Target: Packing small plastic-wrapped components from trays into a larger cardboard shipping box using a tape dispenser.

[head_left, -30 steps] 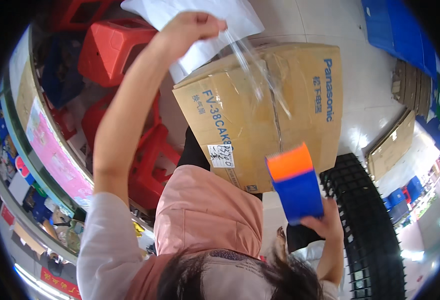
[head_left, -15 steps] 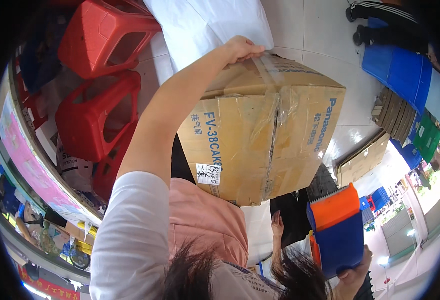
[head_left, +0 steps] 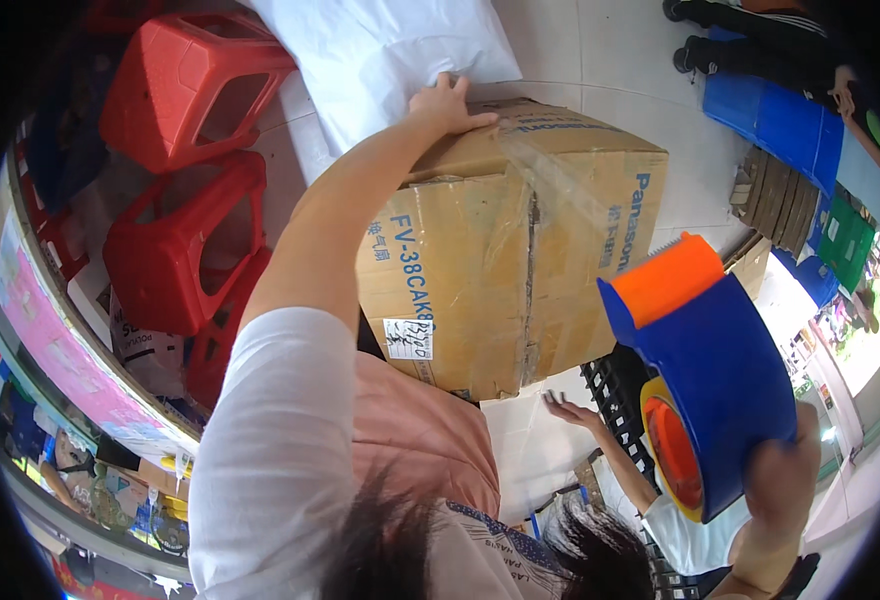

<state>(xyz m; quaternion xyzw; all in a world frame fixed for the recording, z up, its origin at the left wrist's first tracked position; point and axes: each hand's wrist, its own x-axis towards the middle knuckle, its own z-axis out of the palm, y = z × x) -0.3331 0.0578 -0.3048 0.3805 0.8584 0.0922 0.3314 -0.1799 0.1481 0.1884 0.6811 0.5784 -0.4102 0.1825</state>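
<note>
A large brown cardboard box [head_left: 460,270] stands in front of me, with blue print and a white label on its near side. My left hand [head_left: 446,108] rests on the box's far upper left edge, fingers spread, holding nothing. Around the grip of a blue and orange tape dispenser [head_left: 725,355] my right hand [head_left: 782,475] is closed, right of the box and apart from it. A strip of clear tape [head_left: 560,185] stretches from the box top, near my left hand, toward the dispenser. The roll inside shows at the dispenser's lower left.
Red plastic stools [head_left: 195,95] stand at the left beside a long counter [head_left: 70,310]. A white sack [head_left: 390,50] touches the box's far side. Blue bins [head_left: 775,125] and stacked flat cardboard [head_left: 775,205] are at the right. Another person's hand [head_left: 570,410] reaches in beyond the box's near right.
The dispenser has risen toward the box's right side and turned, drawing out clear tape. My left hand has loosened from a pinch at the box edge to spread fingers, slightly further left.
</note>
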